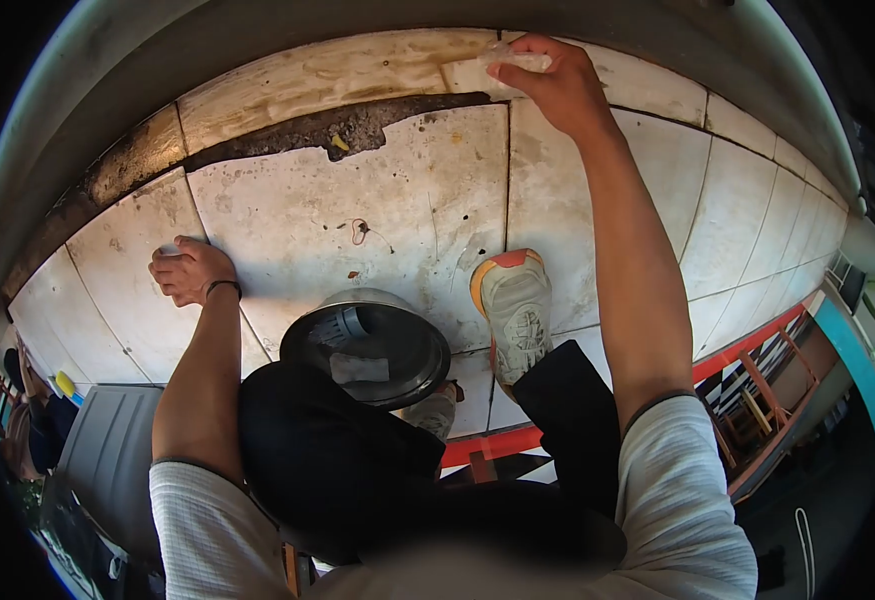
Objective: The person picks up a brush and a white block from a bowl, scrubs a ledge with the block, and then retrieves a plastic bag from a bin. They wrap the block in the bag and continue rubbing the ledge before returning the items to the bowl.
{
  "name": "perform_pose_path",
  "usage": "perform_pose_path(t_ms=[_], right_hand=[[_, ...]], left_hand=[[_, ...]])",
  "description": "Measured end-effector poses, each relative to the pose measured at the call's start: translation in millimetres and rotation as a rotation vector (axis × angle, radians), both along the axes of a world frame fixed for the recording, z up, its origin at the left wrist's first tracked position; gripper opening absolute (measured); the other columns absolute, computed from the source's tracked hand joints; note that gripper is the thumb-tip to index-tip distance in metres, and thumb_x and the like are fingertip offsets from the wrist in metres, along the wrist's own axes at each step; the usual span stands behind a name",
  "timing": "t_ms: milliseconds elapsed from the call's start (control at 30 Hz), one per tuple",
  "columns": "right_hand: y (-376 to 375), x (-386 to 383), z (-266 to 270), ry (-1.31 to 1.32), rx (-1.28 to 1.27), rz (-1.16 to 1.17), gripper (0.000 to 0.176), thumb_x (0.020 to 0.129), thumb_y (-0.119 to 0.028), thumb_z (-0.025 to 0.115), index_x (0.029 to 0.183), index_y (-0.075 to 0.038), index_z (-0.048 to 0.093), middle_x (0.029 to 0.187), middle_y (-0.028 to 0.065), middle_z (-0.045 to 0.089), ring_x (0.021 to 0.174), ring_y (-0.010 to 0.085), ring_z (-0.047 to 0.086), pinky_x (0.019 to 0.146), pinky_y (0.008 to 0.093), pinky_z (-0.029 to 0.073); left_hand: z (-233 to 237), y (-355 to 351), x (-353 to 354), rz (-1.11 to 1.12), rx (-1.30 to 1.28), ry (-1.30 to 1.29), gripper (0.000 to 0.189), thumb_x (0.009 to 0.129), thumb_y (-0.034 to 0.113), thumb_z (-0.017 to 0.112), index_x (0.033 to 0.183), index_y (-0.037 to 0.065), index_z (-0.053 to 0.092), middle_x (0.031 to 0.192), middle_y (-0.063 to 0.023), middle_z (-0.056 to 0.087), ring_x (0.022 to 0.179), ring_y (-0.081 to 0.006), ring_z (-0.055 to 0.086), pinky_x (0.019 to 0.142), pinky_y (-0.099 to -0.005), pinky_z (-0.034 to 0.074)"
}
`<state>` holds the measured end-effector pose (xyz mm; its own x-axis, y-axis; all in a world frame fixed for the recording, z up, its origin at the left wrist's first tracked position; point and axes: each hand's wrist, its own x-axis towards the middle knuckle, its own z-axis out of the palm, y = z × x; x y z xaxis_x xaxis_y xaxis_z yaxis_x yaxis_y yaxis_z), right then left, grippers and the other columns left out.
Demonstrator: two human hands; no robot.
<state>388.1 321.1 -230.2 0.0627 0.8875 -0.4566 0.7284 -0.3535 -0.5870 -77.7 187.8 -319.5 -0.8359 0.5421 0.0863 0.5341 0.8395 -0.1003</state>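
Note:
My right hand (555, 82) is closed around a pale, translucent item (523, 60) at the top of the tiled surface, touching the stained upper tile row. My left hand (190, 271), with a dark band at the wrist, rests with curled fingers on the white tiles at the left; whether it holds anything is hidden. Between my arms, near my knee, a round metal basin (407, 375) has dark water in it, with a ribbed pale item (337, 327) and a light rectangular patch that may be a reflection.
A broken, dark gap (297, 135) runs between the tile rows, with a small yellow bit in it. My shoe (517, 310) stands right of the basin. A grey bin (107, 450) and part of another person are at the left; a red frame (777, 390) is at the right.

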Motion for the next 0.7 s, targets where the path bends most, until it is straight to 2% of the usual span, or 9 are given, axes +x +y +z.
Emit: perform_pose_path(t_ms=[33,167,267,333,400,467,500,600,700], right_hand=[[2,-12,-9,-0.023,0.055,0.038,0.052,0.073,-0.04,0.082,0.11,-0.007,0.07,0.081,0.0101,0.068,0.078,0.0185,0.065,0.075,0.0324,0.052],[-8,40,-37,0.192,0.22,-0.073,0.051,0.073,-0.039,0.081,0.109,-0.006,0.07,0.084,0.0114,0.068,0.07,0.0192,0.061,0.068,0.0329,0.05],[-5,4,-14,0.052,0.108,-0.039,0.048,0.074,-0.04,0.08,0.108,-0.008,0.07,0.086,0.0133,0.068,0.075,0.0215,0.063,0.071,0.034,0.051],[-2,-40,-3,0.013,0.164,0.042,0.044,0.075,-0.042,0.079,0.107,-0.012,0.072,0.086,0.0156,0.068,0.083,0.0254,0.066,0.079,0.0368,0.052],[-2,-31,1,0.022,0.072,0.032,0.044,0.075,-0.041,0.08,0.107,-0.012,0.072,0.088,0.0163,0.069,0.085,0.025,0.067,0.078,0.0362,0.052],[-8,14,-22,0.12,0.166,-0.041,0.041,0.075,-0.039,0.08,0.106,-0.013,0.072,0.088,0.0171,0.069,0.086,0.0251,0.068,0.079,0.0362,0.052],[-3,12,-14,0.256,0.158,-0.078,0.04,0.075,-0.037,0.081,0.105,-0.012,0.072,0.089,0.0158,0.068,0.084,0.025,0.067,0.079,0.0364,0.052],[0,-34,-3,0.01,0.148,0.082,0.041,0.075,-0.037,0.08,0.105,-0.012,0.071,0.092,0.0142,0.067,0.08,0.0247,0.065,0.078,0.0367,0.051],[2,-43,4,-0.008,0.144,0.104,0.042,0.074,-0.038,0.08,0.106,-0.012,0.071,0.093,0.0137,0.067,0.077,0.0249,0.062,0.077,0.0368,0.051]], left_hand=[[0,-1,1,0.004,-0.001,-0.003,0.054,0.095,0.045,0.041,0.136,0.009,0.04,0.147,-0.0126,0.036,0.131,-0.0326,0.038,0.102,-0.0535,0.031],[3,3,4,0.01,0.017,-0.025,0.053,0.095,0.044,0.043,0.136,0.01,0.04,0.147,-0.0123,0.036,0.132,-0.0327,0.037,0.103,-0.0531,0.03],[2,0,3,0.005,0.042,-0.035,0.052,0.096,0.043,0.043,0.136,0.011,0.04,0.147,-0.0119,0.035,0.132,-0.0331,0.036,0.104,-0.0529,0.029],[2,0,3,0.002,0.037,-0.023,0.052,0.096,0.044,0.043,0.136,0.012,0.04,0.147,-0.0116,0.036,0.133,-0.0333,0.036,0.105,-0.0529,0.029],[0,3,3,0.002,0.029,-0.018,0.052,0.096,0.044,0.044,0.136,0.012,0.041,0.147,-0.0116,0.036,0.133,-0.0334,0.036,0.105,-0.0526,0.029],[-1,-1,-1,0.008,0.029,-0.017,0.051,0.096,0.044,0.044,0.136,0.012,0.041,0.147,-0.0118,0.036,0.133,-0.0334,0.036,0.105,-0.0526,0.028],[-2,0,-2,0.01,0.041,-0.02,0.051,0.096,0.044,0.043,0.136,0.012,0.041,0.147,-0.012,0.036,0.133,-0.0334,0.036,0.105,-0.0528,0.028],[3,2,5,0.003,0.065,-0.033,0.052,0.096,0.043,0.043,0.137,0.012,0.04,0.149,-0.0134,0.034,0.135,-0.0334,0.034,0.105,-0.0538,0.028],[2,-1,2,-0.008,0.039,-0.037,0.054,0.096,0.044,0.044,0.138,0.012,0.04,0.149,-0.0139,0.033,0.136,-0.0334,0.033,0.105,-0.0541,0.027]])
